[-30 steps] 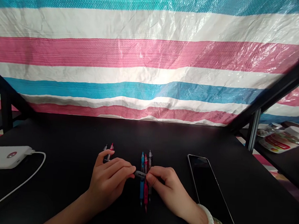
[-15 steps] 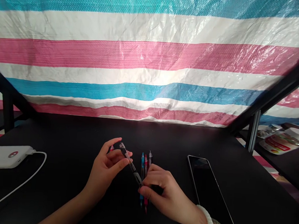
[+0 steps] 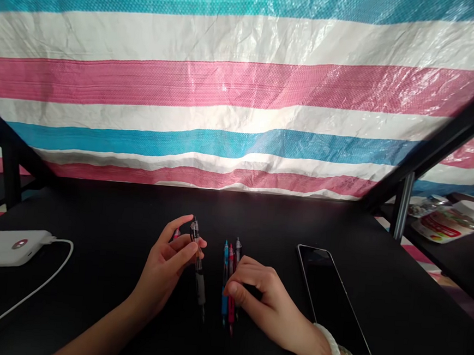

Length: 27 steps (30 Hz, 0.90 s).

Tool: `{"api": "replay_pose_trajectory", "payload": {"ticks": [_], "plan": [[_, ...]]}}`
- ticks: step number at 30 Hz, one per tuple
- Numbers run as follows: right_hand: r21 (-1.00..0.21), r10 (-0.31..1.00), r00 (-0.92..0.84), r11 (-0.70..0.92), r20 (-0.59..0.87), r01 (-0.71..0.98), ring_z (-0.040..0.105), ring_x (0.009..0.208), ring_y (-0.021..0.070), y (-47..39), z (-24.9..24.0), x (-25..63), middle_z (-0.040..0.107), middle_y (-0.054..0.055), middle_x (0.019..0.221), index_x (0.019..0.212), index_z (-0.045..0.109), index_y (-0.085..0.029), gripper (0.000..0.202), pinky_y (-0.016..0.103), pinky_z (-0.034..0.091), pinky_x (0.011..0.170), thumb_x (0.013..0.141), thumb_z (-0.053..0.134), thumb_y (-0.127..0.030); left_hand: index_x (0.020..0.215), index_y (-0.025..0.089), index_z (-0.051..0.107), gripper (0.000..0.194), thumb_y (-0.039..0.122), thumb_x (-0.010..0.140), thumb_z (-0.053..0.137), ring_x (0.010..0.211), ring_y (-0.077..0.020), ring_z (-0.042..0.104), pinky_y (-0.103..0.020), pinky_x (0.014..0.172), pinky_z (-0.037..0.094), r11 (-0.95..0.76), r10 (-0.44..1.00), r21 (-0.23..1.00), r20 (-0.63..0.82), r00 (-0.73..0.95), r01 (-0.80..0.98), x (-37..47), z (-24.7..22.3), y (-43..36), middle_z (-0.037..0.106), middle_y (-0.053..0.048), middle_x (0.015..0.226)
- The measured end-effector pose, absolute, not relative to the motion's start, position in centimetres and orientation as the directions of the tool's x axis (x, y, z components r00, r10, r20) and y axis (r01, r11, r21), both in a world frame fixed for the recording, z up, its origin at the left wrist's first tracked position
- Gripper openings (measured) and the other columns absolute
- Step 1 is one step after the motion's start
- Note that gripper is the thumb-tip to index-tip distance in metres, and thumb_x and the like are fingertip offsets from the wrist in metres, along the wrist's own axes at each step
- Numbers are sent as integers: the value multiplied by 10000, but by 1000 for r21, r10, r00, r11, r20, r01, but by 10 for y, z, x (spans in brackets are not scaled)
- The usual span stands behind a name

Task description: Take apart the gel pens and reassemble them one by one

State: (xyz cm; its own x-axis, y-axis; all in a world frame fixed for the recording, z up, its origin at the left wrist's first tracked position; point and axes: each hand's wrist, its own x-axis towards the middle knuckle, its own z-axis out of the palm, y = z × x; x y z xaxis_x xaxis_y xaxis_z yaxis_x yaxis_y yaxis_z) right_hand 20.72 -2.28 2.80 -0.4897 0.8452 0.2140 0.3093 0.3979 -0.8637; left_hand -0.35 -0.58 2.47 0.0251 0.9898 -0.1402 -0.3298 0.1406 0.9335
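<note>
My left hand (image 3: 168,262) pinches a black, clear-barrelled retractable pen (image 3: 199,284) between thumb and fingers, its index fingertip at the pen's top end. The pen slants with its tip down and towards me. Behind the left fingers shows a small pink piece (image 3: 177,233), mostly hidden. On the desk lie a blue pen (image 3: 226,258), a red pen (image 3: 231,308) and a dark clear-topped pen (image 3: 238,249), side by side. Over their middle is my right hand (image 3: 263,294), fingers curled in and tips together, with nothing seen in them. Whether it touches the pens I cannot tell.
A smartphone (image 3: 334,300) with a dark screen lies right of my right hand. At the left a white power bank (image 3: 9,250) has a white cable (image 3: 59,278) plugged in. Striped plastic sheeting (image 3: 227,89) hangs behind the black desk (image 3: 136,208). Jars (image 3: 447,221) stand at the far right.
My right fingers have let go of the black pen's lower end and are now over the other pens. The black pen has swung more upright, left of them, in my left hand.
</note>
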Motion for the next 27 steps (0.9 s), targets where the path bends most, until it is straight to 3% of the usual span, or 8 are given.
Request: {"api": "replay_pose_trajectory", "payload": {"ticks": [5, 11, 18, 27], "plan": [[-865, 851, -478, 394, 216, 311, 544, 736, 152, -22, 28, 206, 599, 21, 708, 668, 594, -183, 386, 273, 456, 690, 1004, 489, -343, 1402, 321, 449, 698, 310, 783, 772, 772, -129, 660, -253, 757, 529, 158, 987, 930, -154, 39, -331, -5, 25, -7, 717, -29, 925], [-861, 849, -482, 399, 216, 316, 548, 731, 150, -23, 28, 206, 609, 26, 725, 677, 603, -181, 382, 272, 457, 684, 1005, 483, -337, 1295, 262, 546, 571, 303, 775, 776, 776, -157, 666, -280, 728, 539, 153, 988, 928, -138, 68, -338, -7, 20, -5, 713, -54, 952], [-863, 848, -482, 399, 219, 309, 552, 730, 145, -22, 28, 207, 604, 22, 728, 668, 586, -181, 379, 264, 453, 688, 1005, 486, -323, 1244, 259, 573, 489, 322, 796, 758, 796, -151, 656, -270, 745, 528, 128, 991, 967, -117, 63, -221, -7, 21, -6, 713, -42, 941], [-852, 853, -464, 414, 239, 321, 533, 715, 150, -23, 28, 207, 581, 16, 690, 671, 583, -188, 375, 270, 444, 680, 1009, 471, -306, 1396, 275, 501, 616, 354, 826, 717, 785, -160, 644, -300, 754, 525, 88, 995, 984, -81, 51, -156, -6, 24, -5, 719, -57, 955]]}}
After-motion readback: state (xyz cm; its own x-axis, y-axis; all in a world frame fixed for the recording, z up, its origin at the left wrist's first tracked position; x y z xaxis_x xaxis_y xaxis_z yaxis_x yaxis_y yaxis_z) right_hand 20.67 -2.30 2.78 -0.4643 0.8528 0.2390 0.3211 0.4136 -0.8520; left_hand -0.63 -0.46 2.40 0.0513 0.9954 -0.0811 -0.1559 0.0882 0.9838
